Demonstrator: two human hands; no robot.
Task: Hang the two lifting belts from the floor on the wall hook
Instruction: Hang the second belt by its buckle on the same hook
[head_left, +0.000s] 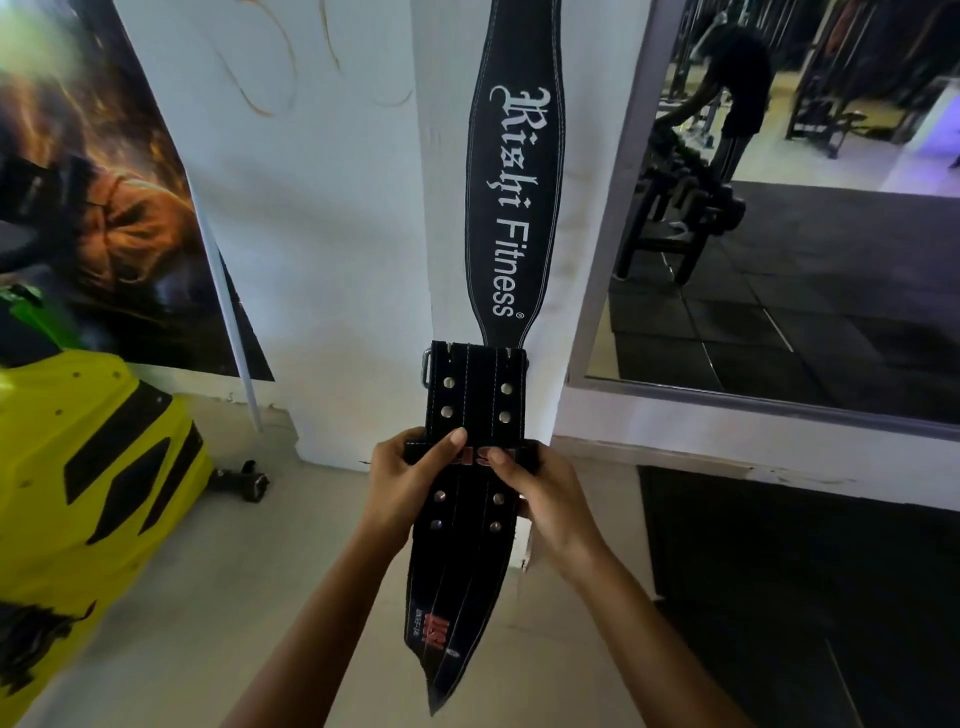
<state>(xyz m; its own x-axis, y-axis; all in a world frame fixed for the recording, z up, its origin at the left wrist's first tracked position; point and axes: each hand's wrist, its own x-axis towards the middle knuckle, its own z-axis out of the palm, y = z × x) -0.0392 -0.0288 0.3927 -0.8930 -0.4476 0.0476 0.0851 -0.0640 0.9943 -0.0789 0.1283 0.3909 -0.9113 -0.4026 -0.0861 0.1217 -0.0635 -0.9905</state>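
Note:
A black lifting belt with white "Rishi Fitness" lettering (514, 197) hangs flat against the white wall pillar, its top running out of view, so the hook is hidden. A second black belt with red lettering and metal rivets (457, 587) is held upright in front of the pillar, its buckle end (475, 384) overlapping the hanging belt's lower tip and its wide part drooping toward me. My left hand (410, 478) grips its left edge, thumb across the front. My right hand (540, 493) grips its right edge.
A yellow and black machine cover (93, 467) stands at the left, with a small dumbbell (244, 478) on the floor beside it. A poster (104, 197) hangs on the left wall. A large mirror (779, 208) at the right reflects gym racks. Black floor mats (805, 597) lie at the right.

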